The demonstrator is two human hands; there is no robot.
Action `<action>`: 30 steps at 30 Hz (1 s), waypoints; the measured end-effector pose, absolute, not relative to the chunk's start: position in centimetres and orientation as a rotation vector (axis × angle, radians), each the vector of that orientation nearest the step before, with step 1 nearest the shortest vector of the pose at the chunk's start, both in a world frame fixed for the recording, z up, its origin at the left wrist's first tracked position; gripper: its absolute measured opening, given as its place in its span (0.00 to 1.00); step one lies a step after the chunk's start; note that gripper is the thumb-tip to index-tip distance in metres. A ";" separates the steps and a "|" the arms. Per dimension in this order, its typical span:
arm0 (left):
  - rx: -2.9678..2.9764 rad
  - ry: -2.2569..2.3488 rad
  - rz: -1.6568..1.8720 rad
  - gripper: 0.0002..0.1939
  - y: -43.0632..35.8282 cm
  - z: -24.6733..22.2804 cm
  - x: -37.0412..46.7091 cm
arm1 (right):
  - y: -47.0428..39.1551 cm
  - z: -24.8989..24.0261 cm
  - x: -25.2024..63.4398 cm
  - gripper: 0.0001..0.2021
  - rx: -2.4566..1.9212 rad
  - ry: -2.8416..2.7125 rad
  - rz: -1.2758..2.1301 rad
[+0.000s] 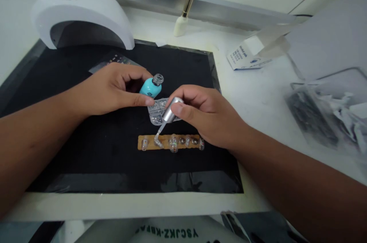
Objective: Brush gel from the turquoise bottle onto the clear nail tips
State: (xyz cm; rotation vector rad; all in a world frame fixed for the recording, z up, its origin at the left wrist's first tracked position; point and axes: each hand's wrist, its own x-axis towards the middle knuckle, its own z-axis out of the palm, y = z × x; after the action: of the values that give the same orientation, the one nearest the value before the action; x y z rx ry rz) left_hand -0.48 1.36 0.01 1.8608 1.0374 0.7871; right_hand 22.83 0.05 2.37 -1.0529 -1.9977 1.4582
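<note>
My left hand (123, 86) is closed around a turquoise nail polish bottle (150, 88), tilted, its neck uncapped. In my right hand (205, 111) is the silver-capped nail polish brush (171, 110), pinched between thumb and fingers and slanting down to the left. Its tip meets a clear false nail on a tan strip (165, 144). Other decorated false nails (173, 143) sit along the strip, with small round gems toward the right end. Behind the brush lies a clear compartment case (156, 119) of small shiny gems, partly covered by my right hand.
A white nail lamp (86, 9) stands at the back left of the black mat (86, 147). Behind the mat is a pale polish bottle (181, 26) with a gold-and-black cap. An alcohol pad box (248, 55) and a clear container (318, 113) of packets are on the right.
</note>
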 end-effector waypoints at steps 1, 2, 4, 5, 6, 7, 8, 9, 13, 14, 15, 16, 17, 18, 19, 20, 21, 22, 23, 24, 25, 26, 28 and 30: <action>1.860 1.036 0.791 0.13 1.4 0.0 -0.5 | 0.1 2.2 22.9 0.10 -1.057 -1.983 1.461; 1.861 1.031 0.794 0.14 1.4 -0.1 -0.5 | 0.1 2.1 22.9 0.10 -1.058 -1.965 1.463; 1.861 1.025 0.796 0.14 1.4 -0.1 -0.5 | 0.1 1.9 23.1 0.10 -1.043 -1.933 1.475; 1.863 1.020 0.790 0.14 1.4 -0.1 -0.5 | 0.2 1.9 23.1 0.11 -1.032 -1.921 1.486; 1.863 1.015 0.788 0.14 1.4 -0.1 -0.6 | 0.2 1.9 23.2 0.11 -1.020 -1.914 1.504; 1.863 1.014 0.784 0.13 1.4 -0.1 -0.6 | 0.2 1.9 23.2 0.10 -1.011 -1.914 1.527; 1.866 1.015 0.783 0.13 1.4 -0.1 -0.6 | 0.2 2.0 23.2 0.10 -1.006 -1.924 1.545; 1.870 1.019 0.783 0.14 1.4 0.0 -0.6 | 0.1 2.2 23.1 0.10 -1.008 -1.944 1.550; 1.887 1.032 0.787 0.14 1.4 0.0 -0.5 | 0.1 2.6 22.8 0.10 -1.046 -2.043 1.463; 1.883 1.033 0.790 0.14 1.4 0.0 -0.5 | 0.1 2.6 22.8 0.10 -1.053 -2.046 1.445; 1.877 1.033 0.792 0.14 1.4 -0.1 -0.5 | 0.1 2.5 22.8 0.10 -1.060 -2.035 1.441; 1.868 1.034 0.794 0.14 1.4 -0.1 -0.6 | 0.1 2.4 22.8 0.09 -1.064 -2.013 1.447; 1.861 1.034 0.795 0.13 1.4 -0.1 -0.6 | 0.1 2.3 22.8 0.09 -1.066 -1.984 1.460; 1.855 1.031 0.796 0.14 1.4 -0.2 -0.6 | 0.2 2.2 22.9 0.09 -1.063 -1.952 1.477; 1.853 1.024 0.801 0.14 1.4 -0.2 -0.6 | 0.2 2.1 23.0 0.10 -1.056 -1.922 1.499; 1.853 1.020 0.790 0.14 1.4 -0.1 -0.6 | 0.2 2.0 23.1 0.11 -1.044 -1.898 1.522; 1.856 1.015 0.780 0.14 1.4 -0.1 -0.6 | 0.2 2.0 23.2 0.12 -1.028 -1.884 1.543; 1.860 1.012 0.769 0.15 1.4 -0.1 -0.7 | 0.3 2.0 23.2 0.13 -1.012 -1.877 1.560; 1.866 1.009 0.758 0.15 1.4 0.0 -0.7 | 0.3 2.0 23.3 0.14 -0.997 -1.881 1.574; 1.871 1.007 0.748 0.16 1.3 0.0 -0.7 | 0.4 2.1 23.4 0.15 -0.984 -1.896 1.587; 1.873 1.004 0.741 0.16 1.3 0.0 -0.7 | 0.4 2.2 23.5 0.16 -0.971 -1.918 1.598; 1.873 1.001 0.742 0.16 1.3 0.1 -0.7 | 0.5 2.3 23.5 0.15 -0.957 -1.939 1.609; 1.859 0.996 0.746 0.16 1.3 0.1 -0.7 | 0.5 2.5 23.5 0.14 -0.938 -1.979 1.633; 1.848 0.995 0.746 0.16 1.3 0.2 -0.6 | 0.5 2.6 23.5 0.13 -0.927 -2.005 1.652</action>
State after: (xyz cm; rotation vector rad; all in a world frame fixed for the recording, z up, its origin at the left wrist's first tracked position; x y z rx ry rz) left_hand -0.63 1.33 0.15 1.8482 0.9950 0.7464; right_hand 23.52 0.51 2.62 -0.9268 -2.0046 1.6516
